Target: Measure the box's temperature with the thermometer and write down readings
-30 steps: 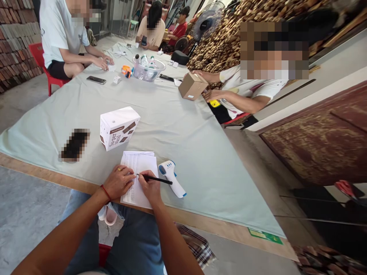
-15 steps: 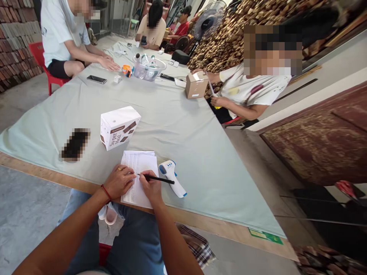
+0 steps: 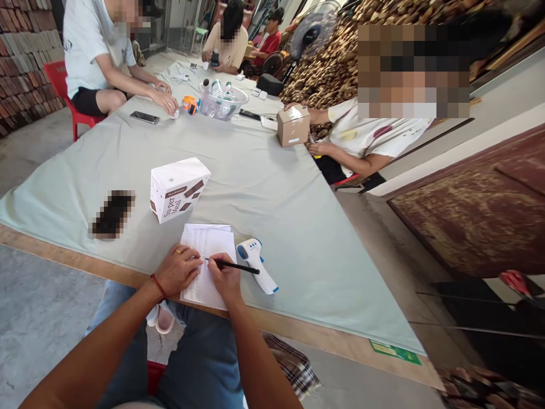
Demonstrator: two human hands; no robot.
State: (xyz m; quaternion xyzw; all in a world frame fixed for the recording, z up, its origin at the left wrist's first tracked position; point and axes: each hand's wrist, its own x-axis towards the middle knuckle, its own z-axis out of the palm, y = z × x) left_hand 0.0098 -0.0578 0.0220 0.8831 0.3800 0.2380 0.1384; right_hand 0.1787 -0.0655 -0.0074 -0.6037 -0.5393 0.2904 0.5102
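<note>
My right hand [image 3: 227,282] is closed around a black pen [image 3: 240,266], its tip down on white paper sheets [image 3: 219,241] at the table's near edge. Rows of small handwriting run along the sheets' left side, too small to read. My left hand [image 3: 181,270] lies on that left side, fingers slightly bent and resting on the paper, with a red cord at the wrist. Just right of the paper lies a white and blue infrared thermometer [image 3: 267,281], the pen's back end overlapping it in view. Behind the paper stands a white "Super Meal" box [image 3: 179,190].
On the cloth-covered table [image 3: 306,244] a blurred dark object [image 3: 113,215] lies at left. Farther off are a phone [image 3: 145,117], a clear basin [image 3: 223,105] of bottles and a cardboard box [image 3: 293,126]. Several people sit around; a fan [image 3: 309,37] stands behind.
The co-worker at far left has moved one hand onto a small white box. The co-worker at right has shifted their hands near the cardboard box. My hands stay nearly still.
</note>
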